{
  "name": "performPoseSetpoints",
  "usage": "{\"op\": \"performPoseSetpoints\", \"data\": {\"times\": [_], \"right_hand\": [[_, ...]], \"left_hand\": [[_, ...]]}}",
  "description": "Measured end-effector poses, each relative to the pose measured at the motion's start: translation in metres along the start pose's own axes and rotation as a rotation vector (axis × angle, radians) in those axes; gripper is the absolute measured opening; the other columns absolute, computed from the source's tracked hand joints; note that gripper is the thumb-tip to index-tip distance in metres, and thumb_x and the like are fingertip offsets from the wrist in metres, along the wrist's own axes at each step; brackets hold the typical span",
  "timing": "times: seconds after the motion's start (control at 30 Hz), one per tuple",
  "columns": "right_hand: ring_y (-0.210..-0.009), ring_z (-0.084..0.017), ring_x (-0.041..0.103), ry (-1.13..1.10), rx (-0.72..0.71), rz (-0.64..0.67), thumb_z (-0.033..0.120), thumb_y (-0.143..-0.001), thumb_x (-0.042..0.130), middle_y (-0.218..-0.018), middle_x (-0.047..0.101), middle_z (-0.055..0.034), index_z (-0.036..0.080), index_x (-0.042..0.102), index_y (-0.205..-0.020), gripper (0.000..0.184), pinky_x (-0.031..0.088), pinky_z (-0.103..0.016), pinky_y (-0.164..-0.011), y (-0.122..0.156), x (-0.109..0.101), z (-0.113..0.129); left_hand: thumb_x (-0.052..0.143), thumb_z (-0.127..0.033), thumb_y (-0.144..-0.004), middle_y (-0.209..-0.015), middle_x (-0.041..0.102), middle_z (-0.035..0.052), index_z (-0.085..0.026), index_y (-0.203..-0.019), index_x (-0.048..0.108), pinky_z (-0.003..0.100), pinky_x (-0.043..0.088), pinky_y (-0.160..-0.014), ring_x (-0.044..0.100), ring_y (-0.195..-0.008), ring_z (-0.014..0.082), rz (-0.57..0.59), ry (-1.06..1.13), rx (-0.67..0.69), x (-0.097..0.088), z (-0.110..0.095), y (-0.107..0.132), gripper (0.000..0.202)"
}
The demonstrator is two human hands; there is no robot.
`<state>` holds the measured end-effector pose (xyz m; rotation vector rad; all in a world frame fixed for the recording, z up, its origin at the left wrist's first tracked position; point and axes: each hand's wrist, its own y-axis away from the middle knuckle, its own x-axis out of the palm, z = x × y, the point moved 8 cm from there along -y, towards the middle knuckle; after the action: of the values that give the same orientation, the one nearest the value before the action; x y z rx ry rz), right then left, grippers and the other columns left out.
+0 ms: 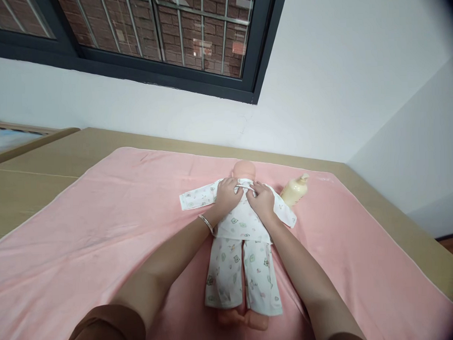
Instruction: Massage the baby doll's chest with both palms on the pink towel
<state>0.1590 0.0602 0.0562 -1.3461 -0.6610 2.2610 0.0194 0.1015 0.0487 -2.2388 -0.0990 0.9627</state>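
Note:
A baby doll (243,170) lies on its back on a pink blanket (102,229), head toward the wall. It wears a white printed top (241,224) and matching trousers (239,273); its bare feet (242,319) stick out at the near end. My left hand (227,194) and my right hand (262,199) rest on the doll's chest just below the neck. The fingers of both are curled and pinch the top's collar edge. A thin bangle (205,223) circles my left wrist.
A cream baby bottle (296,190) lies on the blanket just right of the doll's shoulder. The blanket covers a tan table (33,172) set against a white wall. A dark-framed window (162,38) is above. A wooden rail shows at far left.

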Motion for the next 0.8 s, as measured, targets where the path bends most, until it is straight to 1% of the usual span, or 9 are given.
{"op": "performPoseSetpoints", "data": {"times": [0.07, 0.17, 0.33, 0.47, 0.6, 0.8], "right_hand": [[-0.119, -0.026, 0.064, 0.022, 0.036, -0.02, 0.024, -0.083, 0.056, -0.117, 0.074, -0.0104, 0.019, 0.078, -0.099, 0.028, 0.042, -0.038, -0.108, 0.0015, -0.003, 0.0002], [-0.12, -0.025, 0.063, 0.039, 0.089, -0.027, 0.026, -0.084, 0.055, -0.116, 0.074, -0.0082, 0.021, 0.077, -0.098, 0.027, 0.043, -0.036, -0.107, 0.0038, -0.0047, -0.0006], [-0.124, -0.025, 0.061, 0.021, 0.153, -0.025, 0.029, -0.087, 0.053, -0.12, 0.073, -0.0081, 0.021, 0.076, -0.101, 0.028, 0.043, -0.037, -0.107, 0.0064, -0.0068, -0.0008], [-0.125, -0.024, 0.06, 0.017, 0.217, -0.008, 0.031, -0.086, 0.056, -0.122, 0.072, -0.0071, 0.023, 0.075, -0.102, 0.026, 0.044, -0.037, -0.107, 0.007, -0.0078, -0.0023], [-0.125, -0.024, 0.06, 0.009, 0.222, -0.009, 0.033, -0.087, 0.056, -0.122, 0.072, -0.0073, 0.023, 0.075, -0.104, 0.028, 0.044, -0.037, -0.107, 0.0066, -0.0087, -0.002], [-0.126, -0.025, 0.059, 0.015, 0.226, 0.015, 0.038, -0.088, 0.055, -0.123, 0.072, -0.0065, 0.025, 0.075, -0.107, 0.03, 0.046, -0.038, -0.104, 0.0059, -0.0077, -0.0021]], "left_hand": [[0.056, -0.02, -0.084, -0.089, 0.069, 0.0069, -0.02, -0.08, 0.063, 0.038, 0.047, -0.088, 0.062, -0.093, 0.0241, -0.02, -0.035, -0.005, -0.0036, -0.0028, 0.001, 0.008], [0.055, -0.02, -0.084, -0.087, 0.069, 0.0073, -0.02, -0.079, 0.063, 0.038, 0.047, -0.087, 0.063, -0.092, 0.0241, -0.036, -0.058, -0.019, -0.0068, -0.0051, 0.0026, 0.009], [0.056, -0.02, -0.083, -0.093, 0.072, 0.0081, -0.02, -0.084, 0.067, 0.038, 0.049, -0.091, 0.064, -0.097, 0.0247, -0.069, -0.064, -0.055, -0.008, -0.0033, 0.0052, 0.01], [0.057, -0.021, -0.082, -0.099, 0.074, 0.0093, -0.019, -0.087, 0.07, 0.039, 0.049, -0.094, 0.064, -0.102, 0.0256, -0.087, -0.07, -0.079, -0.0078, -0.0016, 0.0067, 0.014], [0.057, -0.023, -0.083, -0.103, 0.074, 0.009, -0.019, -0.088, 0.072, 0.04, 0.05, -0.096, 0.064, -0.104, 0.0259, -0.084, -0.077, -0.097, -0.0088, -0.0017, 0.0066, 0.017], [0.056, -0.023, -0.083, -0.107, 0.074, 0.0091, -0.019, -0.093, 0.074, 0.04, 0.049, -0.098, 0.064, -0.106, 0.0266, -0.062, -0.064, -0.123, -0.0082, -0.0012, 0.0059, 0.021]]}}
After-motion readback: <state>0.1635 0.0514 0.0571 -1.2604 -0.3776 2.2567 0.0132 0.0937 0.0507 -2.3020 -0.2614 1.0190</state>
